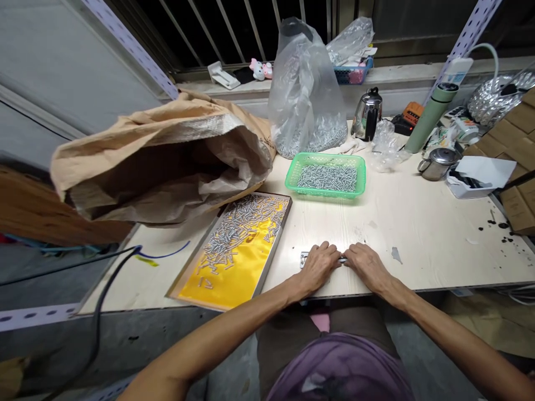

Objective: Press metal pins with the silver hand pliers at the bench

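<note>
My left hand (321, 267) is closed over a small metal fixture (304, 258) lying on the table. One end of the fixture, with holes in it, shows to the left of the fingers. Just beside it, my right hand (366, 268) is pinched on a slim silvery metal piece (343, 259) that spans the narrow gap between both hands. Fingers hide most of that piece. To the left lies a tray (271, 262) lined with yellow cloth, with many small metal pins (228, 234) strewn over its far part. A green plastic basket (326, 193) beyond my hands holds similar pins.
A large open paper sack (167, 145) leans over the tray's far end. Behind the basket stands a clear plastic bag (307, 94) of metal parts. A kettle (368, 114), green flask (432, 117), steel cup (437, 164) and cardboard boxes (512, 150) stand at the right.
</note>
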`<state>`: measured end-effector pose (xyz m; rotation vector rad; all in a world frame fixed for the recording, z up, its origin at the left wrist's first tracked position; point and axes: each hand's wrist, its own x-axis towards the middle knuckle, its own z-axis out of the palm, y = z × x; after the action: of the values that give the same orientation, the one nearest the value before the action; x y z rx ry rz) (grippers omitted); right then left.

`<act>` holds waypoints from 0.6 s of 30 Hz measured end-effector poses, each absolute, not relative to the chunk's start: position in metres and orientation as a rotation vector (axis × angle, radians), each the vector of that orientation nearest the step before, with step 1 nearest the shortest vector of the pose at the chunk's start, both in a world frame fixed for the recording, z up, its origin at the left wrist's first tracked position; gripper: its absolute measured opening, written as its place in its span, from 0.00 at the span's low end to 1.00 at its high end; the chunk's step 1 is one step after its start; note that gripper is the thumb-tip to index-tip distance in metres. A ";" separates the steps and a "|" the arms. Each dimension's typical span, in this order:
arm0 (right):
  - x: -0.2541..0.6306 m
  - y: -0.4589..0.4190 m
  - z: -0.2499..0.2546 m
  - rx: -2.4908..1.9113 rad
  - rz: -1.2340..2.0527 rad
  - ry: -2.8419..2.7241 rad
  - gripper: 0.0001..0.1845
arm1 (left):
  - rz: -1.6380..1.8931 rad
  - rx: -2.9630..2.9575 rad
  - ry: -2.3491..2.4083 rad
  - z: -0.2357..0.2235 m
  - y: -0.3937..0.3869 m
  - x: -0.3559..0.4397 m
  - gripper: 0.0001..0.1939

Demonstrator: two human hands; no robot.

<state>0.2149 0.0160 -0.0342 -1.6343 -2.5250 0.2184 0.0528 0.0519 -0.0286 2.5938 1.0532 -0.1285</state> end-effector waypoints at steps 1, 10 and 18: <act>0.215 0.016 -0.034 -1.638 0.213 -2.525 0.06 | -0.119 2.589 1.065 -0.029 0.052 0.054 0.09; 0.224 0.017 -0.027 -1.558 0.195 -2.513 0.04 | -0.071 2.617 1.122 -0.025 0.052 0.058 0.09; 0.249 0.009 -0.053 -1.404 0.148 -2.366 0.34 | 0.368 2.610 1.197 -0.059 0.016 0.060 0.19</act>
<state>0.2489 0.0086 -0.0532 -1.4039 -2.3659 0.1483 0.0596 0.0160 -0.0588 2.6097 1.1966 0.3677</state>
